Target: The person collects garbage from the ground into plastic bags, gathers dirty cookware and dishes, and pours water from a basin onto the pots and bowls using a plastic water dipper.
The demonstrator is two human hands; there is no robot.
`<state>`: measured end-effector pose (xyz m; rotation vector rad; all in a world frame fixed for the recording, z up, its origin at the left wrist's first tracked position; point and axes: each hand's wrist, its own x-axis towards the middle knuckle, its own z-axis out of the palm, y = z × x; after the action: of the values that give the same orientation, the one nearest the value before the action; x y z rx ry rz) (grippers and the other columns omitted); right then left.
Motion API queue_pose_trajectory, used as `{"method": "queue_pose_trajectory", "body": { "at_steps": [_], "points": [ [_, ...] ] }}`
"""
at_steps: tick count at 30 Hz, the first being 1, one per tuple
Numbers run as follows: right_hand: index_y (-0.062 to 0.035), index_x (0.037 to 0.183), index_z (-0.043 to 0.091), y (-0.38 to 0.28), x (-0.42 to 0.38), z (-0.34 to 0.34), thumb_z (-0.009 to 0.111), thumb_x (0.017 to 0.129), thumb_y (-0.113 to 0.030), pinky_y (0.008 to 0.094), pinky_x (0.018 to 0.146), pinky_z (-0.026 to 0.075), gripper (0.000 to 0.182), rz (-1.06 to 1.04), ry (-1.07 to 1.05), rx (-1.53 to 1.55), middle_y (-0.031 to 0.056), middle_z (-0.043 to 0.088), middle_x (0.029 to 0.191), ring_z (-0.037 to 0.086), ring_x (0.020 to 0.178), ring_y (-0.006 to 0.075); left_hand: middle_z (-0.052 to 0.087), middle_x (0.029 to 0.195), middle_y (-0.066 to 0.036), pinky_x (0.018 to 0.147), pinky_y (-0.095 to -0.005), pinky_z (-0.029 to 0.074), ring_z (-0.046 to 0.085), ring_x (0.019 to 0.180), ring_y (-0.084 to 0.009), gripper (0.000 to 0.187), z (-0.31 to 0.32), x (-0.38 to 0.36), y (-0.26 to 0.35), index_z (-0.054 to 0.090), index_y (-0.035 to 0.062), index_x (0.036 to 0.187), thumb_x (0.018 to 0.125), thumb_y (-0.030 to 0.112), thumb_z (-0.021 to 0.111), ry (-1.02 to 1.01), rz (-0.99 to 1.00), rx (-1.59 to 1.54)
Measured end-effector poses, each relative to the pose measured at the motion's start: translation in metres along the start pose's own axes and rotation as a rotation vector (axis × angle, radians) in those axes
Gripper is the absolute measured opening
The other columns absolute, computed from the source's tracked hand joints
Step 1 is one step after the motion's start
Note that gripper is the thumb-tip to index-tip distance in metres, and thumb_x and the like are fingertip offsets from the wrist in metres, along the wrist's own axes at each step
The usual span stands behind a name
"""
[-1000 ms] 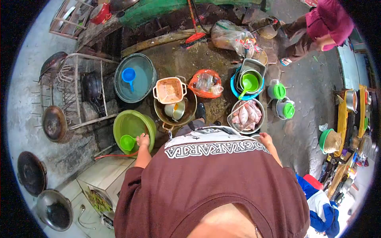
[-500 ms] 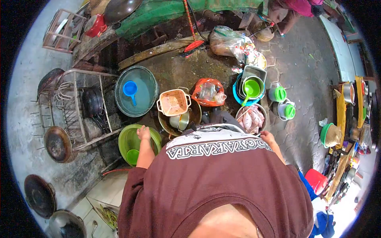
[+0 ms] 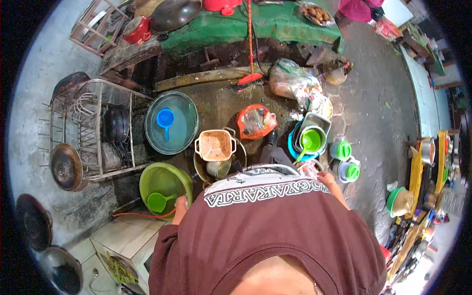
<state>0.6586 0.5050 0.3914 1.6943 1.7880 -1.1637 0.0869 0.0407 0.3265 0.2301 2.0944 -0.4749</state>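
Note:
My left hand [image 3: 180,203] rests at the near rim of a green basin [image 3: 147,177], next to the green scoop [image 3: 157,201] lying in it; my sleeve partly covers the fingers. My right hand [image 3: 326,178] sits beside a metal bowl of raw fish [image 3: 308,167], which my maroon shirt mostly hides. Its fingers are too small to read. Between my hands, an orange two-handled colander [image 3: 215,145] sits on a large metal pot [image 3: 220,168].
A teal basin [image 3: 184,132] with a blue scoop [image 3: 164,118] stands beyond the green one. A wire rack [image 3: 93,123] with woks is on the left. An orange bag [image 3: 254,121], stacked bowls [image 3: 309,140], two green-lidded kettles [image 3: 342,150] and a broom [image 3: 250,78] surround the wet floor. Another person [image 3: 356,9] is at the top right.
The view has risen and tilted, showing more of the green table. My left hand drew back from over the green basin to its near rim. The other person moved farther away.

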Motion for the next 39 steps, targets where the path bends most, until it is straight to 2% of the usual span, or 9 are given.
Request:
{"method": "queue_pose_trajectory", "body": {
  "at_steps": [3,5,8,14,21,25,27,32,39],
  "points": [
    [-0.0080,0.100,0.061,-0.043,0.049,-0.024,0.063,0.068,-0.024,0.0351,0.081,0.045,0.036,-0.147,0.074,0.000,0.0156,0.062,0.096,0.058,0.091,0.0287,0.055,0.113,-0.015,0.086,-0.0366,0.040,0.052,0.107,-0.0279,0.048,-0.006,-0.005,0.022,0.053,0.0021,0.113,0.079,0.034,0.042,-0.037,-0.181,-0.403],
    [-0.0066,0.099,0.061,-0.098,0.081,-0.054,0.063,0.067,-0.023,0.0353,0.082,0.044,0.036,-0.341,0.231,-0.181,0.0169,0.060,0.098,0.056,0.093,0.0291,0.061,0.101,-0.015,0.077,-0.0431,0.045,0.057,0.096,-0.0332,0.030,-0.023,-0.018,0.052,0.064,0.0111,0.095,0.075,0.031,0.052,0.160,-0.086,-0.092],
    [-0.0092,0.101,0.057,-0.205,0.142,-0.107,0.060,0.065,-0.013,0.0422,0.085,0.042,0.036,-0.543,0.427,-0.176,0.0167,0.053,0.103,0.052,0.096,0.0346,0.031,0.135,-0.011,0.098,-0.0378,0.033,0.037,0.120,-0.0306,0.040,-0.018,0.040,0.078,0.058,0.0122,0.111,0.076,0.031,0.052,0.155,-0.310,-0.589],
    [-0.0086,0.115,0.046,-0.466,0.225,-0.225,0.056,0.067,-0.005,0.0443,0.092,0.036,0.049,-1.078,0.727,-0.326,0.0153,0.040,0.124,0.038,0.114,0.0349,0.031,0.133,-0.020,0.102,-0.0408,0.024,0.031,0.121,-0.0346,0.039,-0.128,-0.094,0.236,0.058,0.0131,0.109,0.073,0.029,0.058,0.646,0.025,-0.778],
    [-0.0115,0.124,0.041,-0.683,0.285,-0.310,0.052,0.076,-0.011,0.0467,0.098,0.029,0.049,-1.156,1.013,-1.084,0.0106,0.035,0.132,0.026,0.126,0.0314,0.030,0.134,-0.016,0.101,-0.0431,0.024,0.027,0.122,-0.0353,0.037,-0.121,-0.199,0.261,0.054,0.0104,0.110,0.074,0.017,0.058,0.805,0.102,-0.583],
    [-0.0113,0.125,0.040,-0.733,0.313,-0.332,0.039,0.085,-0.021,0.0463,0.105,0.012,0.042,-1.039,1.073,-1.487,0.0088,0.029,0.138,0.019,0.130,0.0266,0.044,0.122,-0.021,0.094,-0.0407,0.034,0.040,0.114,-0.0347,0.029,0.010,-0.207,0.212,0.061,0.0082,0.097,0.074,0.025,0.059,0.690,-0.336,-0.738],
    [-0.0117,0.126,0.039,-0.743,0.335,-0.337,0.037,0.085,-0.021,0.0447,0.106,0.008,0.042,-0.949,1.070,-1.607,0.0096,0.028,0.139,0.018,0.131,0.0267,0.055,0.107,-0.022,0.089,-0.0400,0.039,0.050,0.104,-0.0335,0.026,0.085,-0.214,0.178,0.064,0.0079,0.092,0.073,0.025,0.058,0.281,-0.489,-0.811],
    [-0.0066,0.112,0.051,-0.743,0.347,-0.340,0.048,0.078,-0.021,0.0438,0.105,0.016,0.037,-0.961,1.070,-1.691,0.0093,0.045,0.113,0.032,0.120,0.0277,0.062,0.095,-0.016,0.089,-0.0383,0.039,0.057,0.090,-0.0335,0.030,0.200,-0.260,0.162,0.064,0.0066,0.092,0.073,0.025,0.051,-0.102,-0.414,-0.604],
    [-0.0081,0.118,0.049,-0.748,0.387,-0.333,0.043,0.083,-0.024,0.0436,0.104,0.013,0.039,-1.074,1.192,-1.653,0.0059,0.040,0.126,0.024,0.125,0.0256,0.051,0.116,-0.018,0.092,-0.0391,0.037,0.045,0.109,-0.0314,0.030,0.104,-0.243,0.204,0.063,0.0098,0.095,0.070,0.025,0.057,0.359,-0.455,-0.636]
  ]
}}
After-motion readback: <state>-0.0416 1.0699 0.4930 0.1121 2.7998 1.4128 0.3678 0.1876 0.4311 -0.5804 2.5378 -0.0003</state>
